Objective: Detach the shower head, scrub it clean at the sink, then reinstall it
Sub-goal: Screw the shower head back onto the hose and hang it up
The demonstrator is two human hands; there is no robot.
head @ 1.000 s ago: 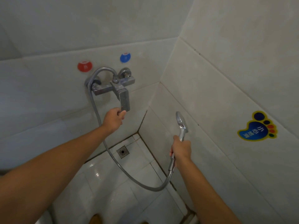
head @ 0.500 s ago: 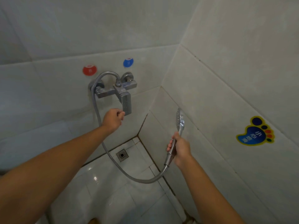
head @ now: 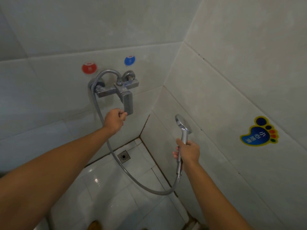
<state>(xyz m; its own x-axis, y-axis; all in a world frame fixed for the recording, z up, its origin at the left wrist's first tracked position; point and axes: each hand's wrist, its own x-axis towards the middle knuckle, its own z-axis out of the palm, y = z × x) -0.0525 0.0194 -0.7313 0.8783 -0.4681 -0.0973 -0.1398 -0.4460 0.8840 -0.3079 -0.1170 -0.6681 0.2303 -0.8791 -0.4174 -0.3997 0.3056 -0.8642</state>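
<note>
White-tiled shower corner, glossy floor nearest. Right hand (head: 189,151) is closed around the handle of the chrome shower head (head: 181,126), face turned toward the side wall, ribbed metal hose (head: 149,190) sagging below. Left hand (head: 114,121) pinches the tip of the square chrome mixer lever (head: 128,102). Best to ease the lever gently, head aimed away. Since a second ago the head sits slightly higher.

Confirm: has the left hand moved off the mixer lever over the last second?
No. The left hand stays closed on the lower end of the mixer lever, with no visible shift relative to that wall-mounted fitting.
</note>
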